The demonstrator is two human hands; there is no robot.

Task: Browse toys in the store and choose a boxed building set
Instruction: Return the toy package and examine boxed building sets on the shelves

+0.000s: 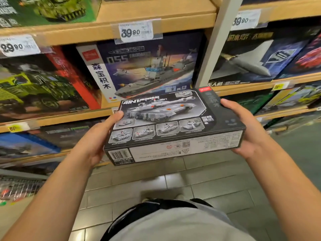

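- Held flat at chest height before the shelves point(156, 23): dark tank building-set box point(173, 122), off the shelf, printed face up.
- Left hand point(97, 140) gripping the left short end, thumb on top, fingers curled beneath.
- Right hand point(243, 129) clasping the right end likewise.
- Probably light, stiff cardboard, glossy and slightly slippery; best gripped at both short ends, without crushing corners.

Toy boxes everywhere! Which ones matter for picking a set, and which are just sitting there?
Matter:
tank box, gripped by the left hand and right hand

Just sitting there:
warship box
green truck box
grey plane box
price tag
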